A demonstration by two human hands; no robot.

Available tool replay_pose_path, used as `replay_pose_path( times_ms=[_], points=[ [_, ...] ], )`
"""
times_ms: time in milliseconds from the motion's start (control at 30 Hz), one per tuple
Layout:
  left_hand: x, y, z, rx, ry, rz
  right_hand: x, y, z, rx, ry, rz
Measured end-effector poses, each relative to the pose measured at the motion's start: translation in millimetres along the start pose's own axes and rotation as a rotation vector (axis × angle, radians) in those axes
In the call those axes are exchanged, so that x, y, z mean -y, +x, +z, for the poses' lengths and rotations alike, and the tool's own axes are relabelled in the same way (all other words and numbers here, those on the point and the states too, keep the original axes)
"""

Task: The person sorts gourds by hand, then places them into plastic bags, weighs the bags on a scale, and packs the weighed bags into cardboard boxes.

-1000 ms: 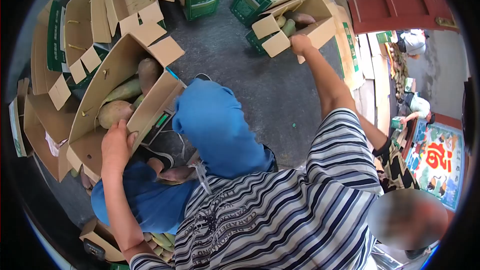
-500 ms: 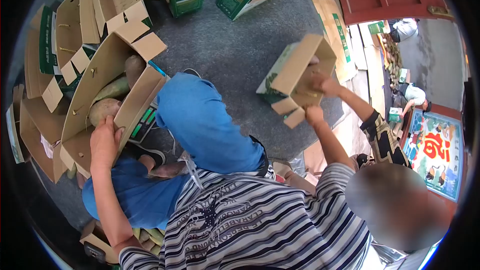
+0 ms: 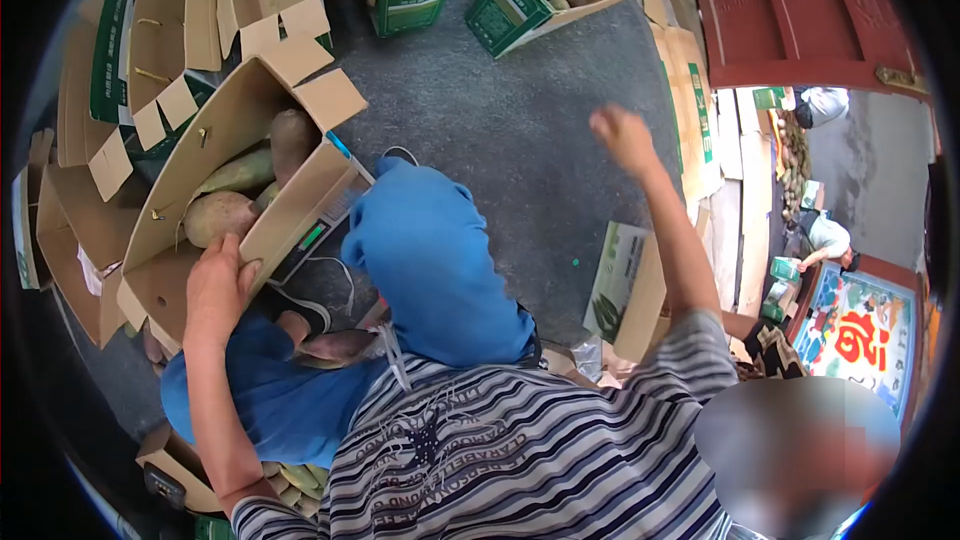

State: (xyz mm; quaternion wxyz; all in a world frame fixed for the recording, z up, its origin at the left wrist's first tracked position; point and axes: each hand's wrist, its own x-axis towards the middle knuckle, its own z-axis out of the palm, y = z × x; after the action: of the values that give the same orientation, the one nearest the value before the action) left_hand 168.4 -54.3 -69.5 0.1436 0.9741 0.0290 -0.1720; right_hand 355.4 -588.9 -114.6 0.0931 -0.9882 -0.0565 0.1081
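Observation:
My left hand (image 3: 214,285) is closed over the near wall of an open cardboard box (image 3: 165,172), thumb outside. Inside that box lie several large radish-like roots: a round pale one (image 3: 220,218) just beyond my fingers, a long green one (image 3: 235,172) and a reddish one (image 3: 293,143). The box rests on a scale (image 3: 318,232) with a lit green display. My right hand (image 3: 624,142) is raised over the dark floor, its fingers curled with nothing visible in them. Below it stands a box with a printed side (image 3: 614,275), partly hidden by my right forearm.
Several open boxes (image 3: 170,35) line the left. A green box (image 3: 545,0) with roots stands at the far side. Flattened cardboard (image 3: 685,90) lies at right, by a red door (image 3: 800,15). A co-worker sits close at my right; another person (image 3: 828,238) is farther off.
My right hand has let go of the right-hand box and moved up and away. That box has shifted toward the co-worker. My left hand stays on its box; the view has shifted slightly.

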Motion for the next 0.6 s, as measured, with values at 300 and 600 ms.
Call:
replay_pose_path(
  times_ms=[300, 600],
  points=[
    [-3, 11, -6, 0.114, -0.125, -0.082, -29, 246, 42, -0.073, 0.762, 0.679],
    [-2, 17, -2, 0.138, -0.187, -0.129, -98, 246, 73, -0.113, 0.819, 0.769]
  ],
)
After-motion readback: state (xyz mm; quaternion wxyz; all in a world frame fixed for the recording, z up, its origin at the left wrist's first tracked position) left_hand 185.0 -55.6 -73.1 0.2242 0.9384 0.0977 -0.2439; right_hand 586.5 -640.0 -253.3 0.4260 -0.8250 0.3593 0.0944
